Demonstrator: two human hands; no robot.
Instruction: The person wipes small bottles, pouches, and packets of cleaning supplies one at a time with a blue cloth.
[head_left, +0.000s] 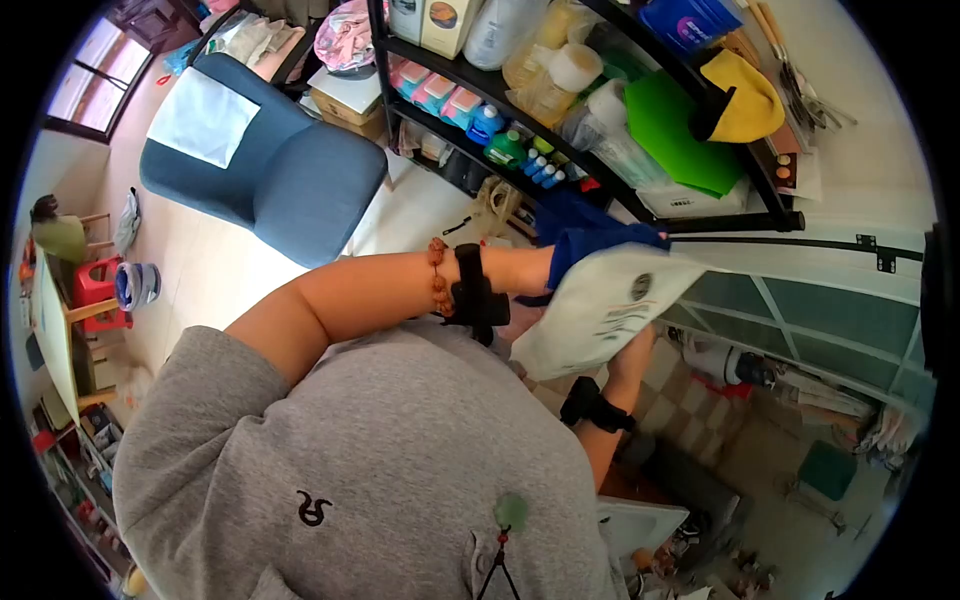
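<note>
My left hand point(610, 240) reaches across to the right, mostly covered by dark blue fabric point(585, 245) bunched from the wrist onward. Its fingers are hidden. In front of the fabric and below it is a white bag point(605, 310), tilted, with a dark round print and lines of text. My right hand point(637, 352) comes up from below and is closed at the bag's lower right edge, its fingers mostly behind the bag. A black strapped device point(475, 285) is on my left wrist beside a beaded bracelet point(437, 277); another strapped device point(595, 405) is on my right wrist.
A black shelf rack point(480, 75) holds bottles, packets and rolls; a green sheet point(685, 135) and yellow cloth point(745, 95) hang near its end. A blue chair point(310, 185) stands at left. Glazed panels point(810, 320) are at right, with clutter below.
</note>
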